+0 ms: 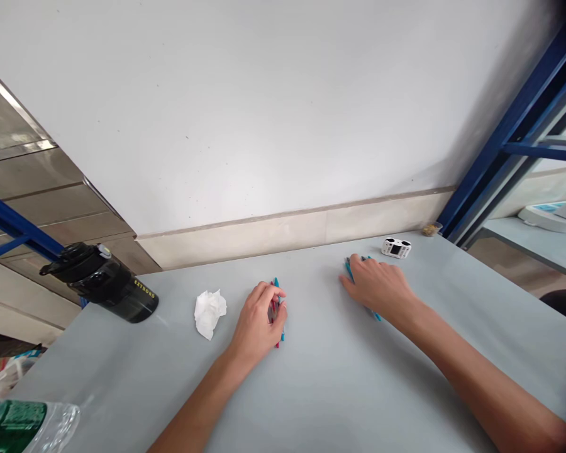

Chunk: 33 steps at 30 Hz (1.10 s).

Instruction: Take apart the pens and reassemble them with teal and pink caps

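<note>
My left hand (260,319) is curled over a few slim pens, blue and red, on the grey tabletop (321,377). The blue end of one pen (282,336) sticks out below my thumb, beside a red tip. Farther right, my right hand (377,280) lies palm down over several blue pens (349,267), fingers bent round them. Their ends show past the fingertips and below the wrist. How many pens lie under each hand is hidden.
Left of my left hand is a crumpled white tissue (210,313). A black bottle (104,283) and a green-labelled plastic bottle (26,425) stand at the left. At the back right are a white device (396,248) and a small clear container (431,229), near the wall.
</note>
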Available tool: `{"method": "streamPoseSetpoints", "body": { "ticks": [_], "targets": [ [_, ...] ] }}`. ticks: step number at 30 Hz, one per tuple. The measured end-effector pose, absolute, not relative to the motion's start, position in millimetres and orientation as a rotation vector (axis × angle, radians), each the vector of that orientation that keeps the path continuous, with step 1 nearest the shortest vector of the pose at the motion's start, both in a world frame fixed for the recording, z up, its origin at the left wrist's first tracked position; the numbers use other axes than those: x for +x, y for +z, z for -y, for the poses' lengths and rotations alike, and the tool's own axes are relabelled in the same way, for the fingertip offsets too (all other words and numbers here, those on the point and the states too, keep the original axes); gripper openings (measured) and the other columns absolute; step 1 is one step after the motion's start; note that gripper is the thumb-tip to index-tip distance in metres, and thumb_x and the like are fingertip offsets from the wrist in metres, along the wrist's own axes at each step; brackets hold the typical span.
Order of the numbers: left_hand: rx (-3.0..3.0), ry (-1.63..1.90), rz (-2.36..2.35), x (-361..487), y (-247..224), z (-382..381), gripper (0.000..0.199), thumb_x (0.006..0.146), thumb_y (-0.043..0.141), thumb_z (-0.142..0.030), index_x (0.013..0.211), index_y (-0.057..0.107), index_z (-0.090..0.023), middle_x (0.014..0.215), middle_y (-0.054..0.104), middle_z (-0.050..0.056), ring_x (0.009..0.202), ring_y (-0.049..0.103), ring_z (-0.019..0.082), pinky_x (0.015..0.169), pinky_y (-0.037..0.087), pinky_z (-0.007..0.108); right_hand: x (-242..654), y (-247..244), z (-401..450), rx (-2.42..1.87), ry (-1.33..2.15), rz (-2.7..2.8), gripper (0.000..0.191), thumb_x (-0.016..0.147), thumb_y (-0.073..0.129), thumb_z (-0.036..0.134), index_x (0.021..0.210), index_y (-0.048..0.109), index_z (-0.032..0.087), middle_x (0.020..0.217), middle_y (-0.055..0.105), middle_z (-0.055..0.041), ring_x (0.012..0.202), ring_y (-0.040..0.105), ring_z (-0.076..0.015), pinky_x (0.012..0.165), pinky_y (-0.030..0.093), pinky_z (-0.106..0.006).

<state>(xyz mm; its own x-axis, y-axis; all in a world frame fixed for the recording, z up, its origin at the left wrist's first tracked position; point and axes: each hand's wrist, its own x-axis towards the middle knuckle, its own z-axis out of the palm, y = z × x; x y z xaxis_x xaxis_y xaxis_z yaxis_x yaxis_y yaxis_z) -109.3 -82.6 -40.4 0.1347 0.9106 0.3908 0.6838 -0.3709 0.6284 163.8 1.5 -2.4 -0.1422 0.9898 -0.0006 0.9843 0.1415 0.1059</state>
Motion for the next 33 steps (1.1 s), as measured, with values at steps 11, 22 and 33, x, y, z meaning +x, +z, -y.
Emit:
{"method": "streamPoseSetpoints", "body": {
  "ticks": [11, 22, 33],
  "targets": [
    [2.096, 1.110, -1.577, -109.4, -39.7, 80.3, 0.008, 0.105, 0.058, -0.023, 0.106, 0.066, -0.026, 0.102, 0.064, 0.002, 0.090, 0.065, 0.018, 0.086, 0.053, 0.035, 164.6, 11.1, 4.2, 1.987, 0.051, -2.264, 0.035, 0.110, 0.050, 0.034, 0.096, 0.074, 0.012, 0.094, 0.075, -0.0209, 0.094, 0.078, -0.0379, 0.067, 0.046, -0.037],
    [2.082, 1.104, -1.584, -107.5, -38.6, 81.9, 0.009, 0.107, 0.057, -0.025, 0.107, 0.066, -0.027, 0.103, 0.064, 0.002, 0.091, 0.064, 0.019, 0.087, 0.053, 0.036, 149.6, -0.4, 9.0, 1.788, 0.221, -2.565, 0.034, 0.109, 0.048, 0.031, 0.087, 0.069, 0.016, 0.073, 0.072, -0.0113, 0.069, 0.072, -0.0264, 0.057, 0.022, -0.033],
    [2.017, 1.259, -1.594, -107.3, -31.6, 84.2, 0.016, 0.108, 0.058, -0.032, 0.123, 0.063, -0.029, 0.102, 0.066, 0.003, 0.094, 0.064, 0.021, 0.088, 0.056, 0.038, 137.1, -8.5, 23.1, 1.329, 0.464, -3.464, 0.025, 0.115, 0.048, 0.034, 0.097, 0.059, 0.020, 0.066, 0.059, 0.0031, 0.054, 0.050, -0.0150, 0.055, 0.024, -0.032]
  ]
}}
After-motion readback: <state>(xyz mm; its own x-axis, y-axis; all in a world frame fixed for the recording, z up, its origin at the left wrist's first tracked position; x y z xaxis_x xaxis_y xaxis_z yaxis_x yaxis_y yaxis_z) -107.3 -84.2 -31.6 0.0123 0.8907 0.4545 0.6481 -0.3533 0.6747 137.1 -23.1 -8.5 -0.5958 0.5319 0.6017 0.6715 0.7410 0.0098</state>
